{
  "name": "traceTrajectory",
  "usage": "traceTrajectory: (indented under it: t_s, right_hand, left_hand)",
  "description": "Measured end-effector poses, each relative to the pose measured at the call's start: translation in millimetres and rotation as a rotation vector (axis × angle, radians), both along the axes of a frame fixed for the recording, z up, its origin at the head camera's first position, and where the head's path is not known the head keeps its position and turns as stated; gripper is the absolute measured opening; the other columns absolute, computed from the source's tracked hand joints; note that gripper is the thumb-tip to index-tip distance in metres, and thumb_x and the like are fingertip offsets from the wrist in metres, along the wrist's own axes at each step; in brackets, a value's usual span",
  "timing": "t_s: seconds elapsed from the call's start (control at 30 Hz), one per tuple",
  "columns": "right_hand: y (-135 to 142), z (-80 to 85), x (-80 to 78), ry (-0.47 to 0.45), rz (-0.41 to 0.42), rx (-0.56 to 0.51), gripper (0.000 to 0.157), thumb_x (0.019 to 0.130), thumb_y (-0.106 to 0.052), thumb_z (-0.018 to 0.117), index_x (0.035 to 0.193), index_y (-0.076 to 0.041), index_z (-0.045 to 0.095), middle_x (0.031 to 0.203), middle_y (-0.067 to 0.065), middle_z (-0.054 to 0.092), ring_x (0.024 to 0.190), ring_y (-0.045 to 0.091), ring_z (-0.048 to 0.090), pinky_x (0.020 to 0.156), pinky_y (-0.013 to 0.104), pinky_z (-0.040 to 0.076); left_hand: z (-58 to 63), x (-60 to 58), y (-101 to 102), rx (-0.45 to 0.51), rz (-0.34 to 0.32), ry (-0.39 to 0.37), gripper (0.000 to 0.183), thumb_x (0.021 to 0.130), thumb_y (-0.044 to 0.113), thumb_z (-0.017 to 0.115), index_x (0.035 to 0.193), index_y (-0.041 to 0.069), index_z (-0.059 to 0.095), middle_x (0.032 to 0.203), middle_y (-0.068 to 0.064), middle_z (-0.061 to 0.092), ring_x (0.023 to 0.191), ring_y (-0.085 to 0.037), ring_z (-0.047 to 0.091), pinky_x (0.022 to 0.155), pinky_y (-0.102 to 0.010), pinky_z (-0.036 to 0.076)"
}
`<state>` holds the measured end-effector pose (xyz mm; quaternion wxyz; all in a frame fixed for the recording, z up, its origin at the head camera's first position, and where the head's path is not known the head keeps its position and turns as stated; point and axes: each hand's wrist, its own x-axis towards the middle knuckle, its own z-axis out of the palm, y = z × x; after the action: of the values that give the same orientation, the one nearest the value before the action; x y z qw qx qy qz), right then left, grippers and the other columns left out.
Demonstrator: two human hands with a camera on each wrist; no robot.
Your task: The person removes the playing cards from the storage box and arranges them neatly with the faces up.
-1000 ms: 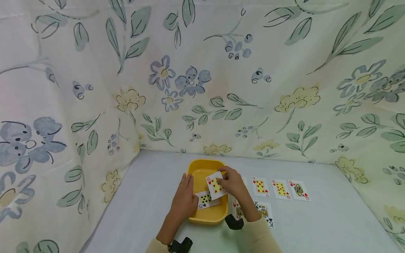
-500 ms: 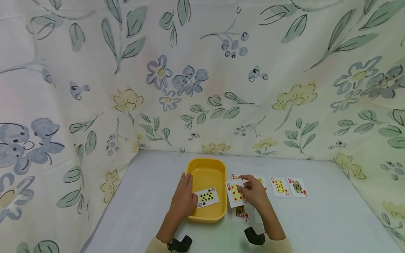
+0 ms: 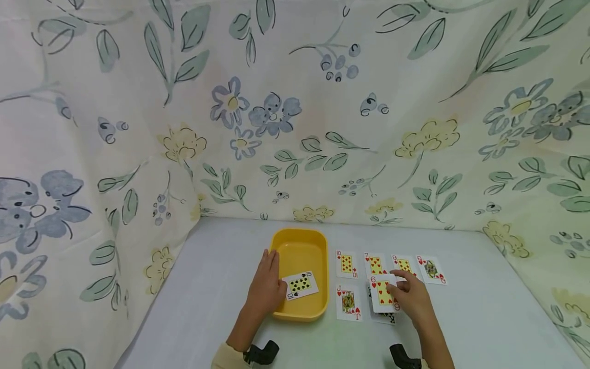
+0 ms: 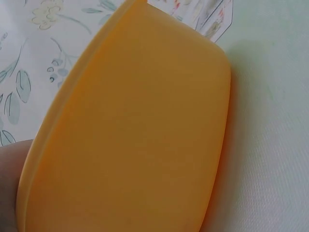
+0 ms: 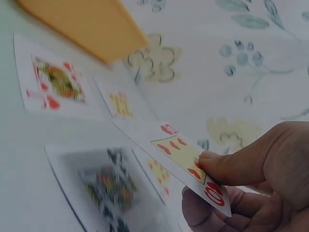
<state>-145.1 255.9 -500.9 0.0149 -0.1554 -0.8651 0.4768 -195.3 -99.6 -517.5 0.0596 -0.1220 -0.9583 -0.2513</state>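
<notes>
In the head view my right hand point(image 3: 410, 296) pinches a six of hearts playing card point(image 3: 382, 293) between thumb and fingers. The card hovers tilted over a king of clubs point(image 5: 108, 186), mostly covered in the head view but plain in the right wrist view. My left hand point(image 3: 266, 287) rests along the left rim of a yellow plastic tray point(image 3: 322, 246), its fingers straight. Inside the tray lies a ten of spades point(image 3: 301, 285), near my left thumb. The left wrist view is filled by the tray's outer wall point(image 4: 140, 121).
Face-up cards form two rows right of the tray: a ten of diamonds point(image 3: 346, 264), a seven of hearts point(image 3: 374, 262), a nine of diamonds point(image 3: 402, 262) and a queen of hearts point(image 3: 431, 269) behind, a jack of hearts point(image 3: 349, 302) nearer. Floral cloth point(image 3: 295, 123) hangs behind the white table.
My right hand has carried the six of hearts out of the tray and rightward, past the jack, to over the king of clubs. My left hand has stayed at the tray's rim.
</notes>
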Motion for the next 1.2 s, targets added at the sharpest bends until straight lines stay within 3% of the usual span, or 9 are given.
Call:
traceTrajectory:
  t_s: [0.23,0.47,0.7,0.93,1.2]
  right_hand:
    - [29,-11.6,8.8,-0.039,-0.053,0.068,0.048,0.095,-0.009,0.066,0.139,0.005,0.052,0.101,0.023,0.065,0.075,0.022,0.06,0.056,0.029,0.049]
    - [49,-20.8,14.6,-0.062,-0.071,0.206,0.048,0.092,-0.011,0.068,0.134,0.009,0.052,0.097,0.026,0.064,0.079,0.029,0.059,0.057,0.032,0.048]
    - [50,-26.8,13.7,-0.065,-0.107,0.253,0.05,0.09,-0.011,0.07,0.133,0.01,0.053,0.101,0.027,0.063,0.087,0.035,0.059,0.062,0.034,0.05]
    - [49,-32.1,12.1,-0.059,-0.129,0.28,0.047,0.091,-0.005,0.067,0.132,0.013,0.053,0.091,0.021,0.06,0.073,0.028,0.057,0.054,0.033,0.051]
    - [46,-32.2,7.4,-0.03,-0.139,0.376,0.047,0.086,0.0,0.07,0.128,0.01,0.053,0.094,0.025,0.056,0.079,0.035,0.053,0.06,0.04,0.05]
  left_hand:
    - [-0.1,0.9,-1,0.004,0.003,-0.001,0.071,0.094,0.012,0.058,0.157,-0.007,0.03,0.164,-0.02,0.029,0.155,-0.034,0.017,0.121,-0.052,0.025]
    - [2.9,3.1,-1,-0.008,0.015,-0.03,0.072,0.095,0.012,0.059,0.158,-0.006,0.03,0.165,-0.019,0.028,0.155,-0.033,0.016,0.122,-0.051,0.024]
    - [7.8,3.2,0,0.004,0.007,-0.04,0.072,0.095,0.013,0.059,0.158,-0.006,0.029,0.165,-0.019,0.027,0.155,-0.034,0.016,0.122,-0.051,0.024]
    - [9.5,3.5,1,0.006,0.001,-0.042,0.072,0.095,0.012,0.059,0.158,-0.007,0.029,0.165,-0.02,0.028,0.155,-0.034,0.016,0.122,-0.051,0.024]
    - [8.5,3.0,0,0.006,-0.003,-0.034,0.071,0.095,0.013,0.058,0.157,-0.007,0.03,0.165,-0.02,0.028,0.155,-0.034,0.016,0.122,-0.051,0.024]
